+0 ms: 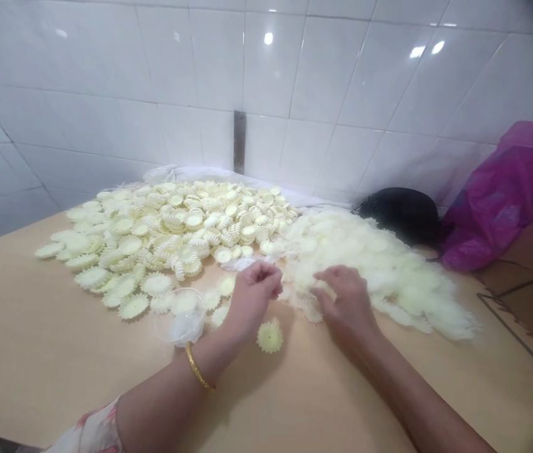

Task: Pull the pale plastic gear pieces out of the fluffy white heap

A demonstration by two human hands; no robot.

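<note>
My left hand (253, 292), with a gold bangle (199, 368) at the wrist, is closed in a pinch; what its fingers hold, if anything, is too small to make out. Just below it is a single pale yellow scalloped disc (270, 337) with a small dark centre. My right hand (347, 301) has thumb and forefinger apart, with no object visible between them. It is at the front edge of a heap of pale, translucent frilly pieces (365, 258). Left of my left hand sits a small clear round container (185, 324) with whitish contents.
A large pile of pale yellow scalloped discs (190, 220) covers the back left of the wooden table (34, 352). A black rounded object (398, 211) and a magenta plastic bag (497, 195) stand at the back right, beside a brown item with a dark wire frame (525, 333). Behind is a tiled wall (270, 75).
</note>
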